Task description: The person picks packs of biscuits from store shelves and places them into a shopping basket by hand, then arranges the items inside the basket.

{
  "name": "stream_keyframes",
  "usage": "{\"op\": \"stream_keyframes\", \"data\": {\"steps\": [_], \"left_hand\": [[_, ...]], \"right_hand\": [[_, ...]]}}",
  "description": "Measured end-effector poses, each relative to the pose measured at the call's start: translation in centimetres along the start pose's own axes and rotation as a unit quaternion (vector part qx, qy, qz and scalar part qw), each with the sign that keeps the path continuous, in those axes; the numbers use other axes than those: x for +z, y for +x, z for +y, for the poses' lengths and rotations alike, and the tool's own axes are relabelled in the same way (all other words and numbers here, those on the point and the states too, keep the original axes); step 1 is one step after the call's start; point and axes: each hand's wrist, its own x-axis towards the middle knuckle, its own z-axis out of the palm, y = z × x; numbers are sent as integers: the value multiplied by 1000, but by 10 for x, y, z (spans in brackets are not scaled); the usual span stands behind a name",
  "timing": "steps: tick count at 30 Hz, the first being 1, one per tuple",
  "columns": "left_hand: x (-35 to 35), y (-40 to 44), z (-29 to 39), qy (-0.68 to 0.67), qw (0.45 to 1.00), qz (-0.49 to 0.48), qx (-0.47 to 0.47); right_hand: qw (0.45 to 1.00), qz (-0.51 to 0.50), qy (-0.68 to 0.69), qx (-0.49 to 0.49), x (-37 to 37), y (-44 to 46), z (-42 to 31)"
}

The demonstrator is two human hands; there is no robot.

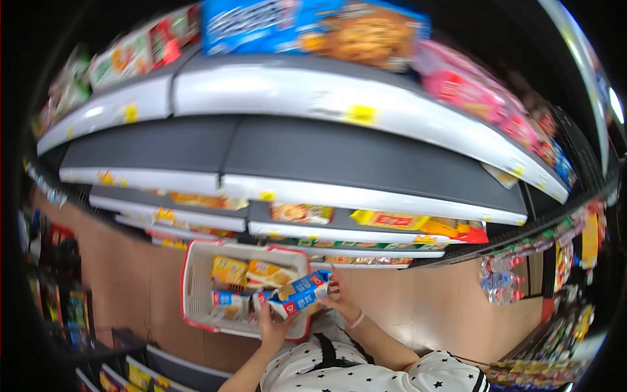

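A blue and white package (300,293) is held between my two hands, over the right part of a white basket with a red rim (187,287). My left hand (273,321) grips its lower left end. At its right end are the closed fingers of my right hand (336,294). Inside the basket lie a yellow package (228,270), another yellow package (269,274) beside it, and a blue and white package (231,302) below them.
Shelves with a white front edge (294,87) curve across the view. A large blue package (274,27) and pink packages (470,91) stand on top; yellow packs (390,220) lie lower. Bottles (501,287) stand on the floor at right. Another shelf (176,366) is at lower left.
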Motion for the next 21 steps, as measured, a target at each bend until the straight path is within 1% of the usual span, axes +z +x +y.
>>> {"op": "stream_keyframes", "data": {"steps": [1,2,3,4,5,6,7,8,9,10,12,13,14,15,16,17,19,20,21], "left_hand": [[16,2,14,3,1000,-14,18],[36,2,33,-43,998,-31,32],[57,2,46,-88,994,-47,41],[77,5,51,-86,994,-53,48],[96,11,54,-11,993,-67,95],[113,16,65,65,985,-80,141],[132,21,76,32,980,-113,158],[156,31,97,-2,974,-145,174],[174,37,142,30,955,-182,233],[192,46,186,61,929,-218,291],[241,74,218,137,872,-208,421],[266,84,237,155,853,-187,463],[289,93,255,171,832,-164,502],[313,106,267,205,807,-133,537],[334,118,272,238,780,-100,570],[350,124,276,239,778,-103,571],[372,132,279,298,772,-35,561],[377,135,278,300,770,-36,562],[380,138,277,320,771,-42,548]], "right_hand": [[978,42,-177,-105,-20,-1,-8],[911,82,-350,-200,-43,-2,-18],[898,90,-365,-227,-65,-4,-36],[886,96,-379,-250,-88,-10,-53],[886,104,-376,-252,-106,-21,-69],[964,100,-164,-186,-122,-33,-85],[988,87,57,-114,-142,-42,-94],[975,132,25,-178,-168,-49,-95],[955,175,-7,-240,-196,-56,-96],[939,217,-4,-266,-221,-61,-104],[895,294,15,-334,-261,-62,-137],[857,353,-82,-366,-289,-60,-148],[835,371,-56,-403,-308,-55,-164],[806,432,-66,-398,-322,-50,-182],[784,459,-92,-408,-340,-46,-198],[776,480,-100,-397,-358,-43,-210],[758,478,-101,-434,-401,-26,-215],[757,479,-98,-433,-417,-23,-221],[783,454,-111,-412,-429,-20,-228]]}}
